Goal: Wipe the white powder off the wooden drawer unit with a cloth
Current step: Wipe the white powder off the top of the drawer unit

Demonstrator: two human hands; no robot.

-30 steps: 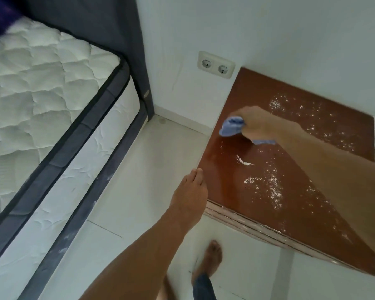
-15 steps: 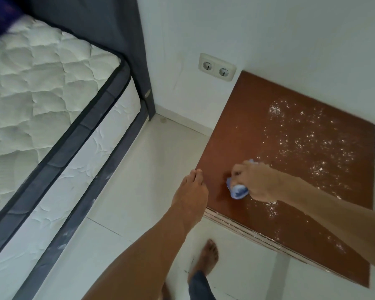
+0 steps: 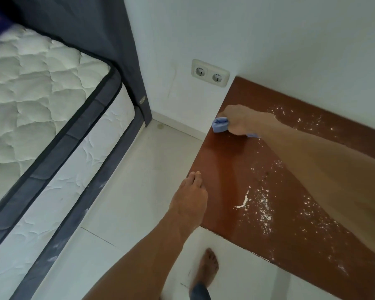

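The brown wooden drawer unit [image 3: 229,161] stands against the white wall, seen from above. White powder [image 3: 262,204] is scattered over its middle and right part, with more specks near the far edge. My right hand [image 3: 239,120] grips a blue cloth [image 3: 220,124] and presses it on the top near the far left corner. A glossy strip along the left side shows no powder. My left hand [image 3: 189,198] hangs with straight fingers beside the unit's left front edge, holding nothing.
A bed with a white quilted mattress [image 3: 37,87] and dark grey trim fills the left. A double wall socket [image 3: 210,72] sits just above the unit's far left corner. White tiled floor [image 3: 138,180] lies between bed and unit. My bare foot [image 3: 207,269] stands below.
My right hand swept the cloth from the far left down to the front left edge, then back up to the far left corner. A small ridge of powder now shows mid-top.
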